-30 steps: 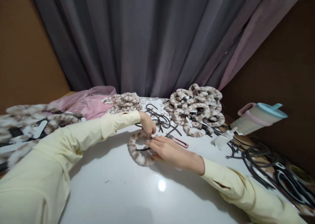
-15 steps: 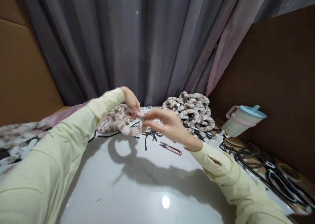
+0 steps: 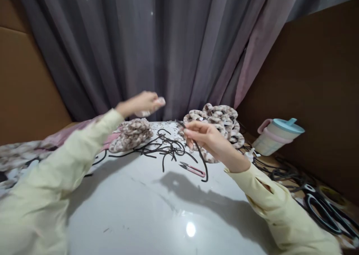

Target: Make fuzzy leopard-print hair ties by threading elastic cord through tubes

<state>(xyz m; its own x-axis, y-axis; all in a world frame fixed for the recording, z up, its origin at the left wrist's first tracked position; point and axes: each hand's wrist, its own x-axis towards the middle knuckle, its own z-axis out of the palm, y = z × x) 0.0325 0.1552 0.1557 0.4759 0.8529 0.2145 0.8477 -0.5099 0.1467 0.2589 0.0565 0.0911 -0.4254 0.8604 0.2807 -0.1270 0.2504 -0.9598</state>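
Observation:
My left hand [image 3: 144,103] is raised in front of the curtain, blurred by motion. Its fingers are closed around a small whitish thing [image 3: 160,101] too smeared to name. Lower and to the right, my right hand [image 3: 206,137] pinches a thin black cord [image 3: 202,159] whose free end hangs down to the table. Under my left wrist lies a heap of fluffy brown-and-white tubes [image 3: 133,133]. Behind my right hand is a pile of fluffy rings [image 3: 218,116], partly hidden by it. Short black cord pieces [image 3: 165,147] lie scattered between the heaps.
Pink-handled thread snips [image 3: 193,169] lie below my right hand. To the right stand a small white bottle [image 3: 250,153] and a cup with a blue lid [image 3: 280,135]. Coiled black cord [image 3: 280,172] and large scissors [image 3: 322,212] lie at the right edge. Cardboard walls flank both sides.
The fluffy ring is no longer between my hands. My left hand has risen away, now around something whitish. My right hand has moved right and now holds a black cord.

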